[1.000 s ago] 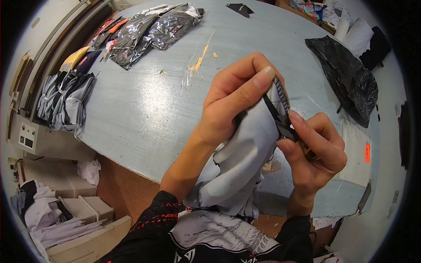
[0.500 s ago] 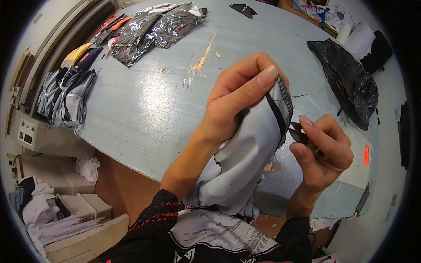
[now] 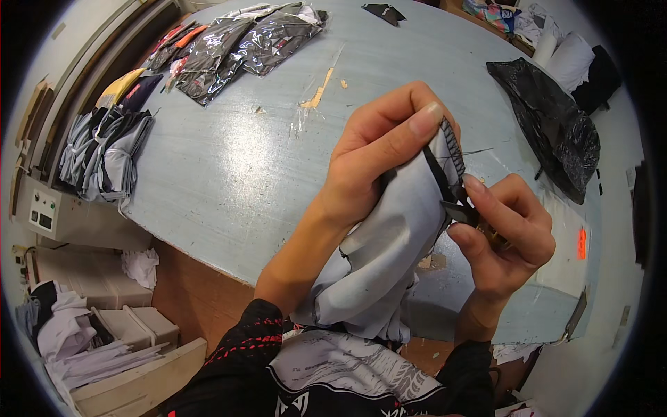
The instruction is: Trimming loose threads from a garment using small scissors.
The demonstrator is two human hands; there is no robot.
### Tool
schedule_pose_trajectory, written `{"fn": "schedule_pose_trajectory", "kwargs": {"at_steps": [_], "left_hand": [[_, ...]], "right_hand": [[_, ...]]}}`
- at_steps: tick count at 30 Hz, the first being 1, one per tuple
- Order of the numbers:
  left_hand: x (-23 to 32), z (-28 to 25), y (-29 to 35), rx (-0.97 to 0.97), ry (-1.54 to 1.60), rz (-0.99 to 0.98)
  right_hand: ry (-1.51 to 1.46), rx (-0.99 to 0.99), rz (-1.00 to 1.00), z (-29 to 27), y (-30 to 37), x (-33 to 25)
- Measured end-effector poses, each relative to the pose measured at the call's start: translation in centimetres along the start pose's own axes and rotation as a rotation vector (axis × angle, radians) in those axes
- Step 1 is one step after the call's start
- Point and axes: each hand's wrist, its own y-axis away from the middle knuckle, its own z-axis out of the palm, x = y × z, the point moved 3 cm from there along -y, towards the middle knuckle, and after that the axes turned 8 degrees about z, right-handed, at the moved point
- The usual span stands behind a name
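Observation:
My left hand [image 3: 368,156] pinches the edge of a light grey garment [image 3: 385,240] between thumb and fingers, holding it up over the table. A dark band and an overlocked black seam [image 3: 451,142] run down that edge, and loose black threads [image 3: 478,151] stick out to the right of it. In my right hand [image 3: 514,236] is a pair of thread snips [image 3: 458,211], their dark blades against the seam below my left fingertips. My right fingers hide most of the snips' handle. The garment's lower part hangs down in front of my body.
Under my hands is a large pale blue table [image 3: 208,187]. Bagged dark garments [image 3: 250,45] and folded grey bundles [image 3: 108,156] lie at its left. A black plastic bag [image 3: 552,132] lies at the right, near an orange marking [image 3: 581,244]. Papers [image 3: 104,361] are stacked lower left.
My right hand has moved slightly left, bringing the blades of the snips from beside the seam onto the garment's edge. My left hand and the garment have hardly moved.

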Motion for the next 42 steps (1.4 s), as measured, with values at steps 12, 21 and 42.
{"fn": "schedule_pose_trajectory", "kwargs": {"at_steps": [12, 21, 42], "left_hand": [[0.1, 0.1, 0.0, -0.005, 0.009, -0.004], [-0.2, -1.0, 0.1, -0.092, 0.124, -0.023], [-0.5, -0.4, 0.1, -0.144, -0.226, 0.005]], "right_hand": [[-0.035, 0.025, -0.125, 0.1, -0.5, 0.3], [-0.161, 0.030, -0.123, -0.6, -0.5, 0.7], [-0.004, 0.068, -0.027, -0.4, -0.2, -0.2]]}}
